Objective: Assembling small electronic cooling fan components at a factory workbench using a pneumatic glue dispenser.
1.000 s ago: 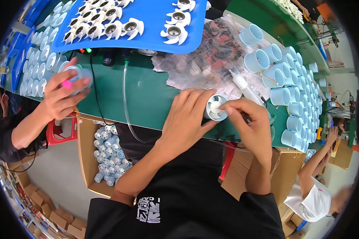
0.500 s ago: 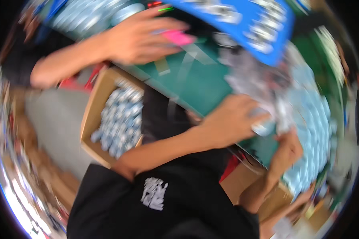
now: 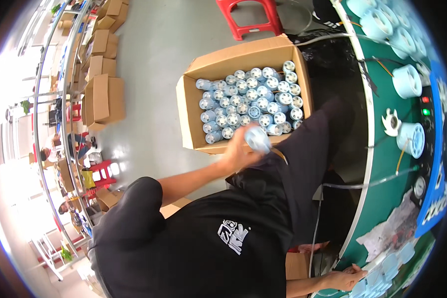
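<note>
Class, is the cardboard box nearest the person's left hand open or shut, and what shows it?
Open. The view from above looks straight into the cardboard box, and many light-blue cups show inside, uncovered.

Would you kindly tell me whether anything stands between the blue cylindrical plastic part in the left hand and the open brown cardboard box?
Nothing visible does. The blue cylindrical plastic part in the left hand overlaps the near rim of the open brown cardboard box in this view; whether it clears that rim cannot be told.

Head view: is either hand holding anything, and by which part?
The left hand holds a light-blue cup around its side; whether the right hand holds anything cannot be told.
</note>
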Available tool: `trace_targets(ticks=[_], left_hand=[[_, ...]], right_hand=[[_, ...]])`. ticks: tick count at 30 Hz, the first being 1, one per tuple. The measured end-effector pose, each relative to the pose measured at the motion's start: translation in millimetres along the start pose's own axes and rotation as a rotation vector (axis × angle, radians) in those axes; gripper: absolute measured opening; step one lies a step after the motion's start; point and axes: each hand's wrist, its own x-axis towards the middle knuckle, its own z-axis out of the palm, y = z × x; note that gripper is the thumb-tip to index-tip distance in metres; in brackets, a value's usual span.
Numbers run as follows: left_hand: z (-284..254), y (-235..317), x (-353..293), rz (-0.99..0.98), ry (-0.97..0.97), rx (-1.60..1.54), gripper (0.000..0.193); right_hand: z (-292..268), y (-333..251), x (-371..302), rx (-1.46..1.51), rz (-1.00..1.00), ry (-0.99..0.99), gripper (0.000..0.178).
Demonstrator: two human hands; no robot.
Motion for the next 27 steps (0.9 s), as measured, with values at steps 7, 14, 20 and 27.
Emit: trace_targets(ticks=[7, 14, 20, 27], left_hand=[[-13.7, -253.3, 110.4, -0.336, 0.350, 0.343, 0.063], [-50.9, -369.6, 118.6, -0.292, 0.140, 0.728, 0.040], [-30.2, -285.7, 134.0, -0.334, -0.033, 0.851, 0.036], [-23.4, -247.9, 134.6, -0.153, 0.065, 0.802, 0.036]], right_hand=[[-25.7, 13.8, 11.2, -0.323, -0.165, -0.071, 0.048], [4.5, 0.8, -6.1, -0.350, -0.219, -0.215, 0.046], [10.7, -41.4, -10.6, -0.284, -0.281, -0.196, 0.047], [100.4, -153.5, 13.2, -0.104, -0.623, -0.637, 0.026]])
